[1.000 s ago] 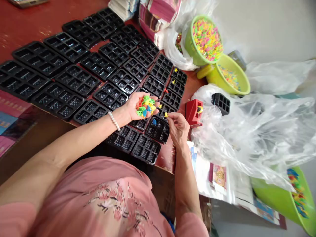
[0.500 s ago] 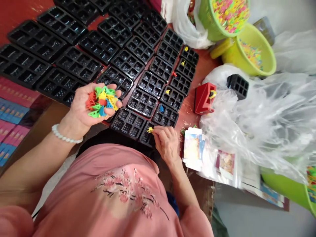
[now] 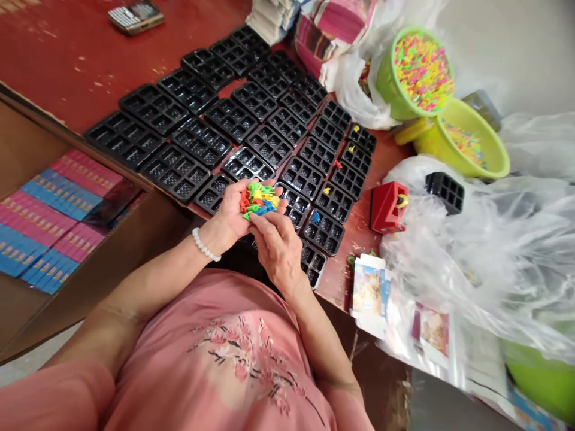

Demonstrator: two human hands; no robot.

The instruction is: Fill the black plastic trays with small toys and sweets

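My left hand [image 3: 231, 211] is cupped palm up, holding a heap of small plastic pieces [image 3: 259, 197] in red, green, yellow and blue. The fingers of my right hand [image 3: 281, 248] are pressed together at the near edge of this heap; what lies between their tips is too small to tell. Black compartment trays [image 3: 290, 127] stand in rows beyond both hands. Single pieces sit in the right-hand trays, among them a blue piece [image 3: 317, 216], a yellow piece [image 3: 327, 191] and a red piece [image 3: 338, 164]. My hands cover part of the nearest trays.
A red tape dispenser [image 3: 385, 208] and an opened small box [image 3: 369, 293] are on the right, beside clear plastic bags [image 3: 476, 257]. Green tubs [image 3: 390, 78] of pieces stand behind. Pink and blue boxes [image 3: 49, 224] fill a carton at left; a phone [image 3: 136, 17] lies far left.
My right hand has left the yellow piece at the near tray and come to the heap in my left palm. The view has shifted, showing more of the table at the left.
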